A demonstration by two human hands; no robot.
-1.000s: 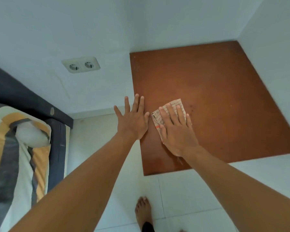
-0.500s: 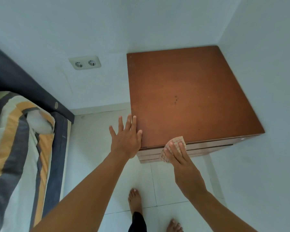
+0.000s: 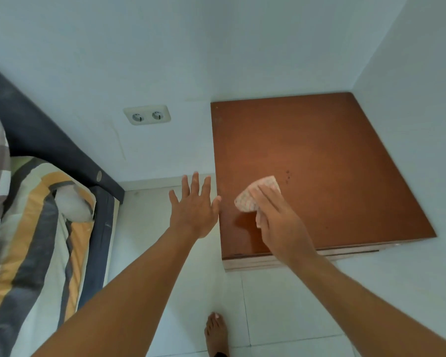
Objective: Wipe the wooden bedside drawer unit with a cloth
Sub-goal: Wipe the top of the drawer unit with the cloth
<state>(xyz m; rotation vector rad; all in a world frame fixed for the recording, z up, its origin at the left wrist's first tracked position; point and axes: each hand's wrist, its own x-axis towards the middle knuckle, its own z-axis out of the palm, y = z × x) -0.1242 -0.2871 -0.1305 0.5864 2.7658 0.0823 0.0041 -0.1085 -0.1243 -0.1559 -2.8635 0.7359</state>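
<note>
While fingers spread, hands (image 3: 281, 222) (right) press cloth (image 3: 255, 195).

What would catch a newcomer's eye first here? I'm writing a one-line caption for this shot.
The reddish-brown top of the wooden drawer unit, set in the corner of pale walls, stands out most. On its near left part the right hand presses a checked cloth, while the left hand spreads open at the unit's left edge. At far left lies a bed with striped bedding.
</note>
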